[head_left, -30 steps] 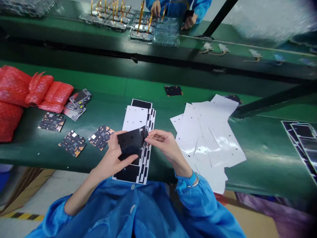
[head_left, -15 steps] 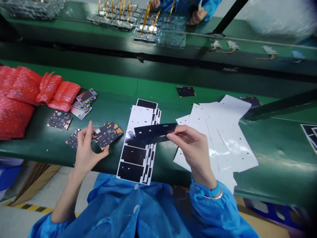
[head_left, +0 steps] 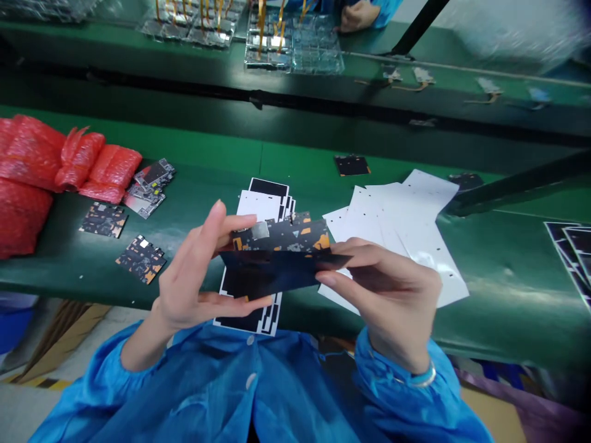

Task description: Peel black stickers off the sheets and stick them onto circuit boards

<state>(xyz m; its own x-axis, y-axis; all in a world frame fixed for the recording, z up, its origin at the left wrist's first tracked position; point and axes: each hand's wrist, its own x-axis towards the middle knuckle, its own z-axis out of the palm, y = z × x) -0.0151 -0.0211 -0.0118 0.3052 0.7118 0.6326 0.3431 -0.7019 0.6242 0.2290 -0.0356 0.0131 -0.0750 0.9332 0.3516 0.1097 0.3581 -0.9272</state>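
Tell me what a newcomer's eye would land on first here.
Probably the middle, where the left hand holds a circuit board and the right hand pinches a thin dark sheet in front of it. Next might come the bright red wrapped bundles at the far left of the green bench, then the glossy white sheets on the right, partly hidden by the right hand.

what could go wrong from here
The black film might crease, since the right hand pinches only one end. It also hides the lower part of the circuit board, so misplaced contact there could go unnoticed. The board might slip, as the left hand seems to hold it by its edges.
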